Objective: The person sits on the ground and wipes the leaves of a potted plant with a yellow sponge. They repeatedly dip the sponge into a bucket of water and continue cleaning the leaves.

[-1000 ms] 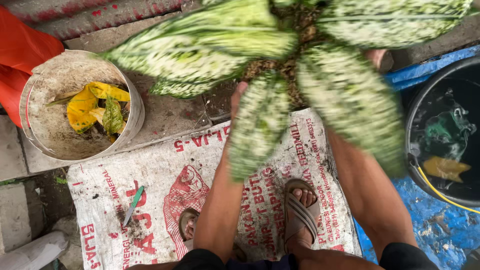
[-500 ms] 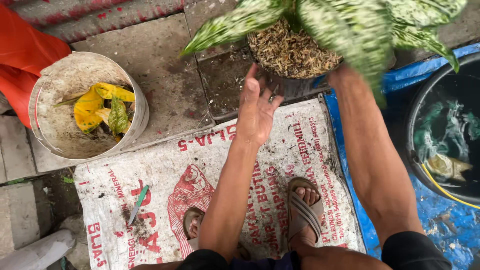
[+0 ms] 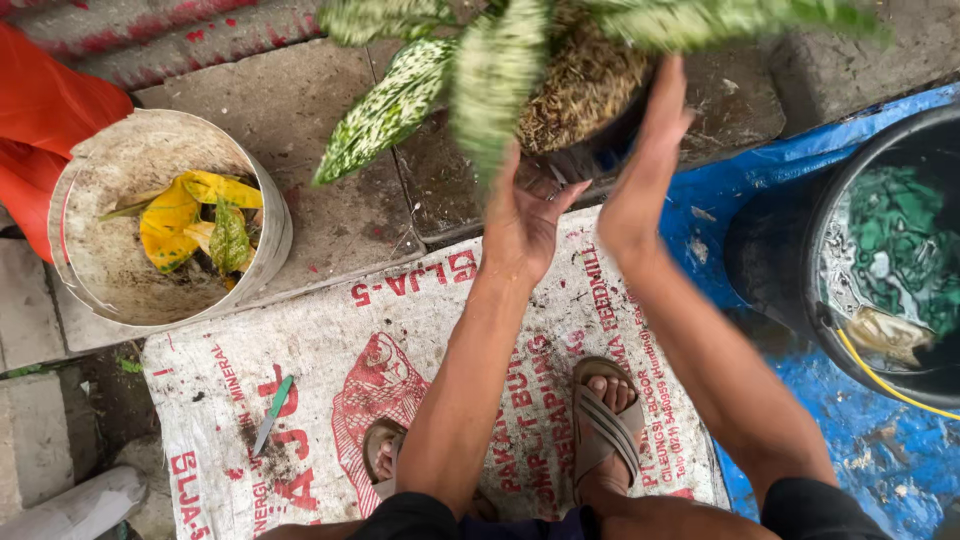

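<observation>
The potted plant moved away from the person, up toward the top edge of the view: a second before, its speckled leaves hung over the printed sack and hid the hands; now the leaves sat higher and the dark pot and its tangle of roots showed. The left hand came out from under the leaves and opened below the pot. The right hand rose along the pot's side.
</observation>
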